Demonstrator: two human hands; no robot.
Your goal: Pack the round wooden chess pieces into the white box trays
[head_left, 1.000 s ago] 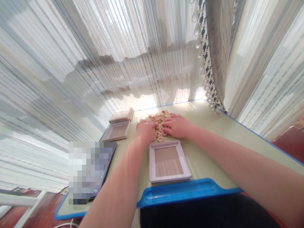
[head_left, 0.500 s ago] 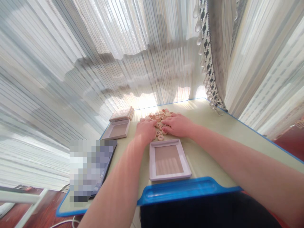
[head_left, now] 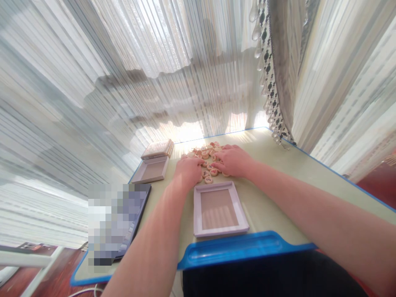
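A pile of round wooden Chinese chess pieces (head_left: pixel 205 155) lies between my two hands, several marked with red or dark characters. My left hand (head_left: pixel 188 170) rests at the pile's left side, palm down, its fingers stretched over some pieces. On the right, my right hand (head_left: pixel 233 160) lies over the pieces with fingers apart, its fingertips touching the pile. Neither hand has a piece gripped that I can see. Pieces under both palms are hidden. Just in front of the pile, towards me, sits an open shallow white box tray (head_left: pixel 198 210).
A second shallow box part (head_left: pixel 152 170) lies at left, with a patterned box (head_left: pixel 157 149) behind it. A dark-edged tablet-like device (head_left: pixel 131 222), partly blurred out, is at the left edge. The table (head_left: pixel 278 198) has a blue rim with a groove (head_left: pixel 235 248). Curtains hang behind.
My right hand has shifted slightly over the pieces, and a red-marked piece now shows below its fingers. A few pieces have moved a little; the left hand stays nearly in place.
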